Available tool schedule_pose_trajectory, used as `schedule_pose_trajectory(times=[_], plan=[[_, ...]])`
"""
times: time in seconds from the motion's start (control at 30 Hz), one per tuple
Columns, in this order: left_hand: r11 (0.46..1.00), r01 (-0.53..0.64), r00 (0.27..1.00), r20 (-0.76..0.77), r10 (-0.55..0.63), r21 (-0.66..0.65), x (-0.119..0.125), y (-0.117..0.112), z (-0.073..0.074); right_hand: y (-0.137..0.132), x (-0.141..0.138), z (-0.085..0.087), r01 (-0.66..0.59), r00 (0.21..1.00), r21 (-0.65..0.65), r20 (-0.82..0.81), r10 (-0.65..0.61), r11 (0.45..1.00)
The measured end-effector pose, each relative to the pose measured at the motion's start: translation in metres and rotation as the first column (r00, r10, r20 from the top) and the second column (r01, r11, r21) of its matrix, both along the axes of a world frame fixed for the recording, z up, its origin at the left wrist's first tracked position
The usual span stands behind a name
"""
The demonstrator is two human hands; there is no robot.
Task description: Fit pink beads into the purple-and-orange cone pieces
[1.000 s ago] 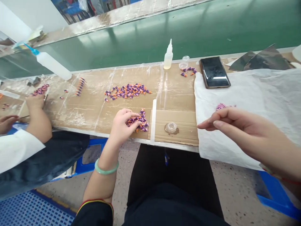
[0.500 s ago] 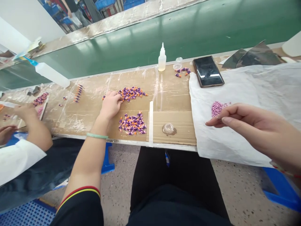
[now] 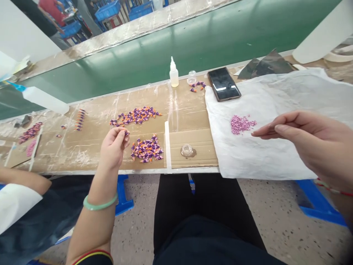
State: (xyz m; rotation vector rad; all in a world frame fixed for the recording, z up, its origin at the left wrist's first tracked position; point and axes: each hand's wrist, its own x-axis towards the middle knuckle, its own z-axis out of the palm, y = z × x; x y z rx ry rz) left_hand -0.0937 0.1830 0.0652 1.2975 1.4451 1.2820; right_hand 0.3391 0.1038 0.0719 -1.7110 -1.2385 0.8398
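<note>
The left hand (image 3: pixel 113 149) is curled, and its thumb and fingertips (image 3: pixel 122 133) seem to pinch one small purple-and-orange cone piece (image 3: pixel 126 133), just above a pile of such pieces (image 3: pixel 146 149) on the cardboard-covered tabletop (image 3: pixel 187 106). For pieces this small, a light pinch with only the fingertips works best, so the neighbours do not move. The right hand (image 3: pixel 311 138) hangs over the white cloth (image 3: pixel 275 158) near the pink granules (image 3: pixel 241 124), thumb and forefinger almost closed; whether it holds something tiny, I cannot tell.
</note>
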Motion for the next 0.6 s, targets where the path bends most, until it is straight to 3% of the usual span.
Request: schedule_pose_trajectory(times=[0.07, 0.17, 0.27, 0.4, 0.5, 0.6], plan=[[0.994, 0.022, 0.969, 0.246, 0.006, -0.111, 0.014, -0.014, 0.008, 0.000, 0.001, 0.000, 0.022, 0.999, 0.019, -0.026, -0.022, 1.000], [0.971, 0.083, 0.909, 0.417, 0.018, -0.223, 0.034, -0.029, 0.016, 0.005, 0.005, -0.007, -0.086, 0.996, 0.094, 0.006, 0.086, 0.992], [0.964, 0.106, 0.880, 0.474, 0.023, -0.243, 0.053, -0.037, 0.017, 0.013, 0.012, -0.024, -0.197, 0.962, 0.131, 0.217, 0.166, 0.972], [0.976, 0.126, 0.905, 0.424, -0.038, -0.180, 0.078, -0.046, 0.009, 0.022, 0.019, -0.047, -0.396, 0.788, 0.169, 0.567, 0.240, 0.902], [0.952, 0.220, 0.891, 0.440, -0.108, -0.212, 0.093, -0.054, 0.002, 0.026, 0.020, -0.057, -0.399, 0.757, 0.172, 0.616, 0.218, 0.900], [0.877, 0.351, 0.812, 0.574, -0.109, -0.330, 0.107, -0.066, 0.001, 0.024, 0.016, -0.053, -0.403, 0.757, 0.198, 0.620, 0.204, 0.894]])
